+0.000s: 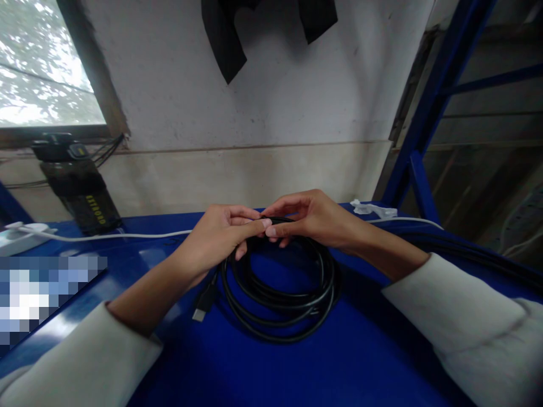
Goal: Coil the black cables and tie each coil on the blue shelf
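Note:
A black USB cable [280, 338], wound into a loose coil of several loops, lies on the blue table [271, 376]. Its USB plug [204, 302] with a metal tip sticks out at the coil's left side. My left hand [224, 229] is closed round the top left of the coil, thumb and fingers pinched. From the other side my right hand [303, 217] pinches the top of the same coil. Both thumb tips nearly meet there. Whatever small thing may be between the fingertips is hidden by them.
A dark water bottle [80, 186] stands at the back left, near a white power strip [25, 234]. A white cord [139, 234] runs along the table's back. Crumpled white plastic [373, 210] and more black cable [462, 249] lie to the right, beside a blue metal frame [428, 107].

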A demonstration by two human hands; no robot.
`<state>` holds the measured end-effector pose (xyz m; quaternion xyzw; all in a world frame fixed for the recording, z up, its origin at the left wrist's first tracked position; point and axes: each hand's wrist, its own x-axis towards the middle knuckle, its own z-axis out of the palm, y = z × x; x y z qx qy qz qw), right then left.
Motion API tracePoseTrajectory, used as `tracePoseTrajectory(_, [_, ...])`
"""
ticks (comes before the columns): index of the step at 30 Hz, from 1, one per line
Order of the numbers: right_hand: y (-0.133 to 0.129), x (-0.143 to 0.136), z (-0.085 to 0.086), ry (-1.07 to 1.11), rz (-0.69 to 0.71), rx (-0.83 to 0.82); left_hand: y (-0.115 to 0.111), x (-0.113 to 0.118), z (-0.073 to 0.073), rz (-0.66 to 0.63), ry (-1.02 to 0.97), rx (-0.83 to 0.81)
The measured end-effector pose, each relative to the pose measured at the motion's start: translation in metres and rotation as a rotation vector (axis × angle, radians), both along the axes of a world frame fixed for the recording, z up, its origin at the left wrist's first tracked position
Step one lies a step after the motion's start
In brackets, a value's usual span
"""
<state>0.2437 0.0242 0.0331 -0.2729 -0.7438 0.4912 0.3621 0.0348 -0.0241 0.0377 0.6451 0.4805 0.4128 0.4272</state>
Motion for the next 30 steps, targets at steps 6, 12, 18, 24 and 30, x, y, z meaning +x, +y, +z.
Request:
tracePoseTrajectory(6, [-0.0008, -0.0012, 0.0011, 0.01, 0.02, -0.008, -0.0006, 0.0009, 0.0, 0.011, -0.045, -0.023])
tracePoseTrajectory(12, [-0.0035, -0.003, 0.0032, 0.024, 0.002, -0.002, -0.002, 0.0031, 0.0003, -0.068, -0.144, -0.097])
tracePoseTrajectory(18, [-0.0021, -0.0024, 0.0047, 0.008, 0.001, -0.024, -0.0003, 0.0045, 0.0021, -0.089, -0.215, -0.183])
tracePoseTrajectory(24, [-0.0036, -0.0005, 0.0061, 0.026, -0.051, -0.033, 0.0005, 0.0047, 0.0043, -0.076, -0.222, -0.183])
tracePoseTrajectory(30, [0.0011, 0.003, 0.0039, 0.075, -0.091, -0.021, 0.0001, 0.0028, 0.0041, -0.147, -0.251, -0.201])
